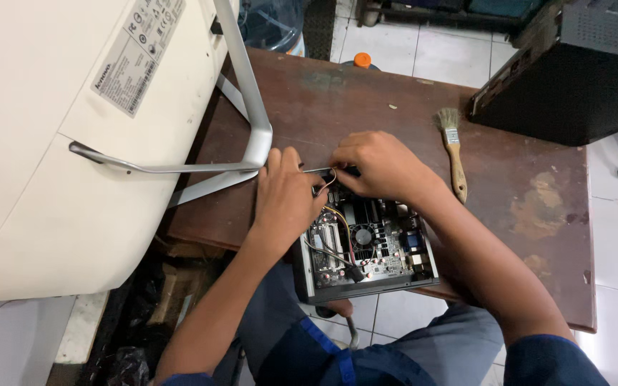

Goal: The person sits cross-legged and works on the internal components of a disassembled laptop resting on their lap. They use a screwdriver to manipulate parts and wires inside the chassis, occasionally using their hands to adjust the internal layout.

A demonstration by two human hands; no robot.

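I see my left hand (284, 196) and right hand (380, 166) curled, seemingly pinching wires (329, 187) over the open computer case (366, 250) on the brown table (366, 100); paintbrush (453, 150) right of it.

The scene is viewed from a single head-worn camera, aimed steeply down and forward over the counter (337, 107). The hands (287, 196) are seen close, near centre; floor tiles are caught beyond.

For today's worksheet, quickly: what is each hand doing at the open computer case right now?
Left hand: curled closed on the far edge of the open computer case.
Right hand: fingers pinched shut at the wires there.
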